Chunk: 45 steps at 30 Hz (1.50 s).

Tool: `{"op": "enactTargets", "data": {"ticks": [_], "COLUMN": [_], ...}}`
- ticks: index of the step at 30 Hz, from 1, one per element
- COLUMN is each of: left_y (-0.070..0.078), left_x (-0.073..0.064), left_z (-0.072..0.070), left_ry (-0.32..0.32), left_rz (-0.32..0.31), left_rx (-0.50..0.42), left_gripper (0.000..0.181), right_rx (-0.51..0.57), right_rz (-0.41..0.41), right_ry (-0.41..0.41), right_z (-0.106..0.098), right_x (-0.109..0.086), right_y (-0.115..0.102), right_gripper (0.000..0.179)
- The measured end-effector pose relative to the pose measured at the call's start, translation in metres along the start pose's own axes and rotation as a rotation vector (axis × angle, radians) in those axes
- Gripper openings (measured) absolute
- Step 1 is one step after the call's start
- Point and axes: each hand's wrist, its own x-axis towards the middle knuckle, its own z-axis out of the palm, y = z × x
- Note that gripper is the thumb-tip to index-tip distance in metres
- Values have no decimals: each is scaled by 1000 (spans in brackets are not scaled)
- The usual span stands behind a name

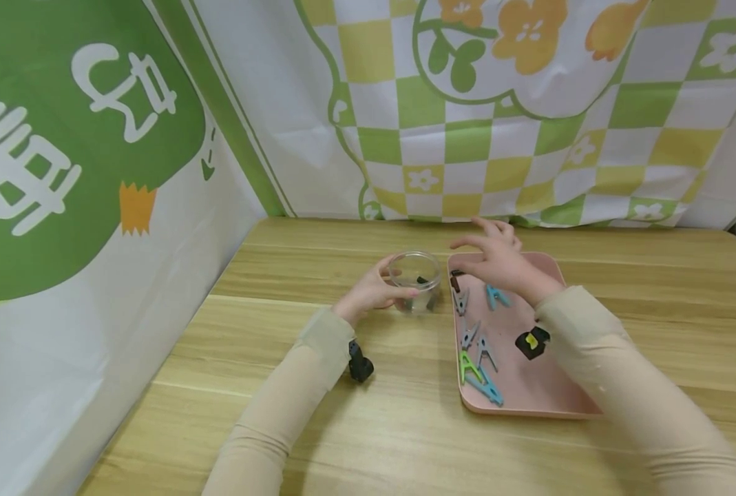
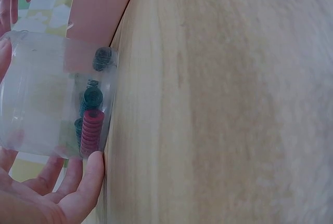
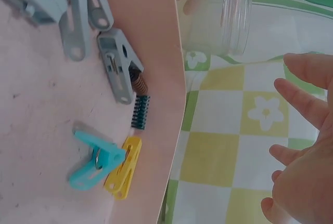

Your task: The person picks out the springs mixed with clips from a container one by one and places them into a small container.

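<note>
My left hand (image 1: pixel 372 289) grips a clear plastic jar (image 1: pixel 418 303) from its left side, on the table beside the tray. In the left wrist view, a red coil spring (image 2: pixel 92 133) and several dark green springs (image 2: pixel 92 97) lie at the jar's bottom. Over the far left corner of the pink tray (image 1: pixel 560 406) hovers my right hand (image 1: pixel 498 260), its fingers spread and nothing in them. In the right wrist view, a dark green spring (image 3: pixel 140 112) and a brown spring (image 3: pixel 139 83) lie along the tray wall, next to a grey clothespin (image 3: pixel 118 67).
Light blue (image 3: pixel 96 160) and yellow (image 3: pixel 124 168) clothespins share the tray with grey ones and a green clothespin (image 1: pixel 469 367). A black object with a yellow patch (image 1: pixel 531 342) appears beside the right sleeve. Printed cloth (image 1: pixel 442 151) hangs behind the wooden table (image 1: pixel 398 448).
</note>
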Motion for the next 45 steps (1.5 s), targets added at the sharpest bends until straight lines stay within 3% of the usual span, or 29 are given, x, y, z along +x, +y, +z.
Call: {"op": "enactTargets", "data": {"ticks": [13, 38, 45], "left_y": [1, -1, -1], "left_x": [-1, -1, -1], "left_z": [1, 0, 0], "left_ry": [10, 3, 3], "left_rz": [-1, -3, -6], "left_rx": [11, 9, -3], "left_gripper": [86, 87, 87], "right_rx": [-2, -15, -60], "right_rz": [-16, 6, 12], "right_ry": [-17, -78, -83], "right_z": [-6, 8, 14], "right_x": [-4, 0, 4], "right_y": [13, 37, 41], "right_gripper": [37, 36, 37]}}
